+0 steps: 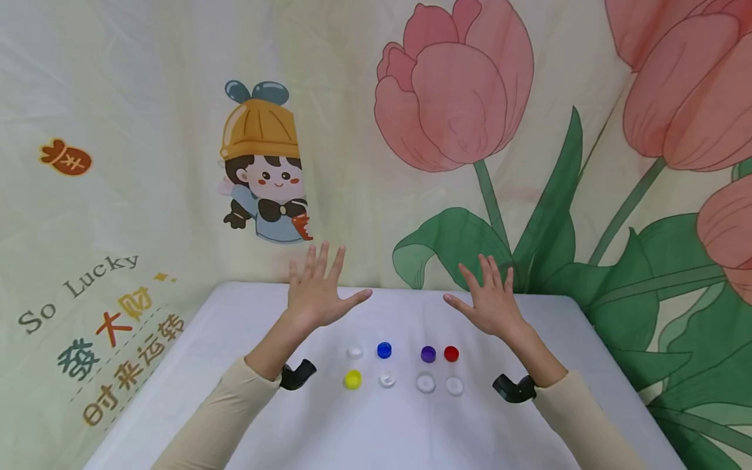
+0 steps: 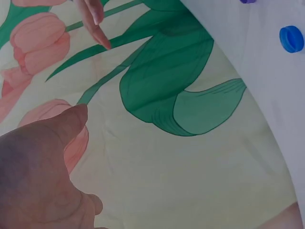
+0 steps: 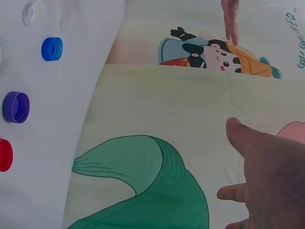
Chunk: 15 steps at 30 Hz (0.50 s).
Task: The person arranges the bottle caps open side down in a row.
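My left hand [image 1: 314, 297] is raised over the far left of the table with its fingers spread, holding nothing. Opposite it, my right hand [image 1: 492, 303] is held up the same way, also holding nothing. Between and below them, bottle caps lie in two rows. The far row has a whitish cap [image 1: 355, 352], a blue cap [image 1: 384, 350], a purple cap [image 1: 428, 354] and a red cap [image 1: 451, 354]. In the near row are a yellow cap [image 1: 352, 379] and several clear or white caps [image 1: 425, 383]. The right wrist view shows the purple cap [image 3: 16, 107] with its hollow side visible.
The caps lie on a table with a white cover [image 1: 376, 431]. Behind it hangs a cloth backdrop [image 1: 346, 163] printed with tulips, a cartoon figure and writing. Black wrist-worn camera mounts [image 1: 298, 375] jut inward from both wrists.
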### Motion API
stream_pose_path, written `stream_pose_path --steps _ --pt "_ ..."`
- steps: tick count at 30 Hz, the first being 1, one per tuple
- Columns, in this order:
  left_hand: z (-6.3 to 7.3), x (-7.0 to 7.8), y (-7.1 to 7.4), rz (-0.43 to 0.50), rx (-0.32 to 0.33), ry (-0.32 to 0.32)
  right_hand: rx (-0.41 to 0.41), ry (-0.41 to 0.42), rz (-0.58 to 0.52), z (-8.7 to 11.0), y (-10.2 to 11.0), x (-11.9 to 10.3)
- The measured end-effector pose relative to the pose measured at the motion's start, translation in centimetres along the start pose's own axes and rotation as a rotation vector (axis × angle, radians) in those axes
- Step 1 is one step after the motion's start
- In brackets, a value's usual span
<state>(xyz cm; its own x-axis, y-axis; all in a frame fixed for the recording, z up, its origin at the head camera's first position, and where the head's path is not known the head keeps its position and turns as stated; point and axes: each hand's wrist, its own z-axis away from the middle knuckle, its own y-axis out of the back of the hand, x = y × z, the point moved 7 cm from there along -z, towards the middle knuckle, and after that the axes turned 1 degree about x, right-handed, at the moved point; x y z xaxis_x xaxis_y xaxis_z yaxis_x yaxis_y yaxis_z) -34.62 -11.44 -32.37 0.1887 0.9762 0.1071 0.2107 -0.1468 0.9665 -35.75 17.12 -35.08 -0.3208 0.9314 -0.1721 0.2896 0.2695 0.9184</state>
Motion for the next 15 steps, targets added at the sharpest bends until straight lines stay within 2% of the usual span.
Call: stream_pose_path --steps 3,7,11,15 --pt "0.0 0.4 0.0 0.015 0.011 -0.002 -0.004 -0.001 -0.003 0.1 0.0 0.0" --pt "0.2 1.4 0.5 0.076 0.084 -0.004 0.037 0.007 -0.027 0.3 0.6 -0.1" --pt "0.7 2.8 1.1 0.161 0.192 -0.015 0.161 0.023 -0.087 1.0 2.0 -0.3" --pt "1.5 4.7 1.1 0.231 0.329 -0.059 0.292 0.038 -0.163 2.0 3.3 -0.2"
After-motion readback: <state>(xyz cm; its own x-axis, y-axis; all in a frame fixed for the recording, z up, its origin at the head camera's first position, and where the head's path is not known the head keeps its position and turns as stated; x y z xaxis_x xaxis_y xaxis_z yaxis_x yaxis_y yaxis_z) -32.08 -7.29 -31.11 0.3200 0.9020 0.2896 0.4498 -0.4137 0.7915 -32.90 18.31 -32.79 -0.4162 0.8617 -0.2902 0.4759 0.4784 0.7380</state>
